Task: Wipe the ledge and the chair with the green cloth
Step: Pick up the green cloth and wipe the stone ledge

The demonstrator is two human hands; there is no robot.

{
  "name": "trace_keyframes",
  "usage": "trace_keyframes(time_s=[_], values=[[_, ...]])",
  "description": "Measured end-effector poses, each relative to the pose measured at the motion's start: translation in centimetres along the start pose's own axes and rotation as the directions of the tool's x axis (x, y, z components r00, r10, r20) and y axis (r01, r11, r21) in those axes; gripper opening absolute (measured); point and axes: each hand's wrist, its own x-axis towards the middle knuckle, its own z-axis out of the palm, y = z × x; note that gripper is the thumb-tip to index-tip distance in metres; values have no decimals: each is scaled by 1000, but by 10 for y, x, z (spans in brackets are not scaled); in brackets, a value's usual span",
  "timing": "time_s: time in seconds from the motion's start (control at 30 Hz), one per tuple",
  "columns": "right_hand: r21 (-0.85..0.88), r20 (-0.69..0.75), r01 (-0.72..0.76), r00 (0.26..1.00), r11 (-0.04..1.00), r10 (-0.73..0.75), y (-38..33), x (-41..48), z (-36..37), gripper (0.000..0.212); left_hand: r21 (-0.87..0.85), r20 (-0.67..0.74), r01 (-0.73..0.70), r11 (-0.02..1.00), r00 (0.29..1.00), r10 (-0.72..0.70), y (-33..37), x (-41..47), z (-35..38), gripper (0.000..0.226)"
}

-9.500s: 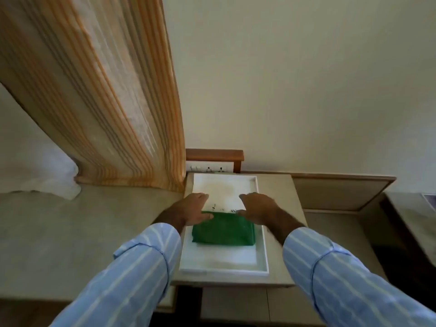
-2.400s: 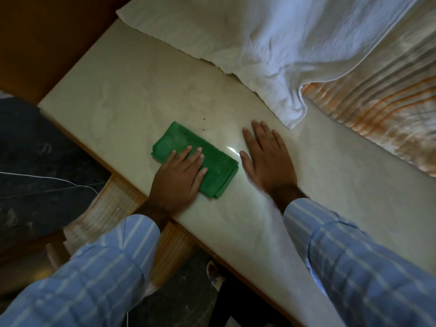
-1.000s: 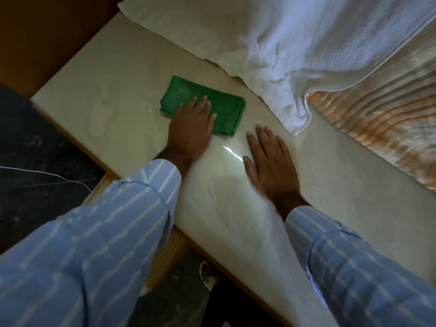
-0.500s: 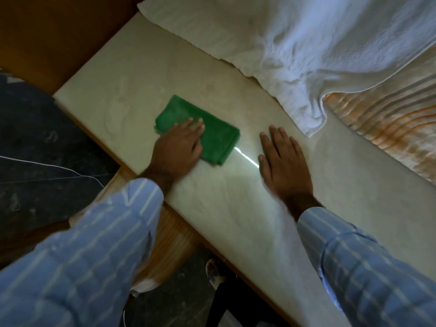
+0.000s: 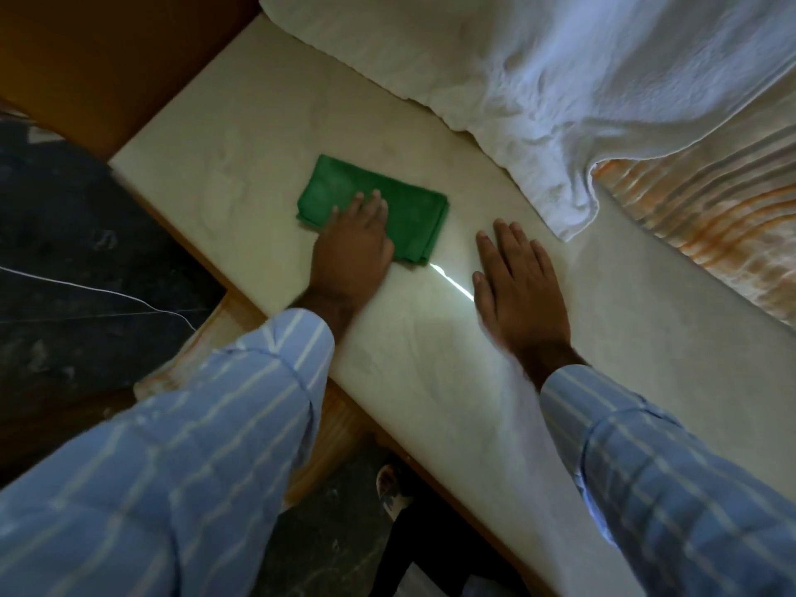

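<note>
A folded green cloth [image 5: 405, 211] lies flat on the pale marble ledge [image 5: 241, 135], near the ledge's left end. My left hand [image 5: 353, 247] presses down on the cloth's near half with its fingers spread over it. My right hand [image 5: 517, 286] rests flat on the bare ledge just right of the cloth, fingers apart and holding nothing. A thin bright streak of light falls between the two hands. No chair can be made out.
A white towel [image 5: 517, 71] is draped over the ledge's far side, and a striped orange curtain [image 5: 706, 226] lies to its right. Dark stone floor [image 5: 77, 234] with a thin white cable is at the left. A shoe [image 5: 390, 489] shows below the ledge's front edge.
My left hand has slid the green cloth back and forth across the ledge, away and then nearer. The right hand has stayed flat in about the same spot.
</note>
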Motion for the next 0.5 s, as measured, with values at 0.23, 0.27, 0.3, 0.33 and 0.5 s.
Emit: trace_keyframes(time_s=[0.23,0.27,0.3,0.33,0.5], values=[[40,51,2,999,999,-4,1,0,-3,58,-30,74,-89,996,993,91,29,-76,6,54],[45,52,3,999,999,-5,1,0,-3,58,-53,71,-78,995,994,82,29,-75,4,53],[56,53,2,999,998,-5,1,0,-4,57,-87,63,-68,994,995,74,28,-71,1,50],[71,56,1,998,997,-5,2,0,-4,56,-136,51,-57,989,997,65,27,-67,-4,46],[270,-1,-13,1000,963,13,7,3,-5,45,-311,-185,79,947,972,-142,2,-46,-29,29]])
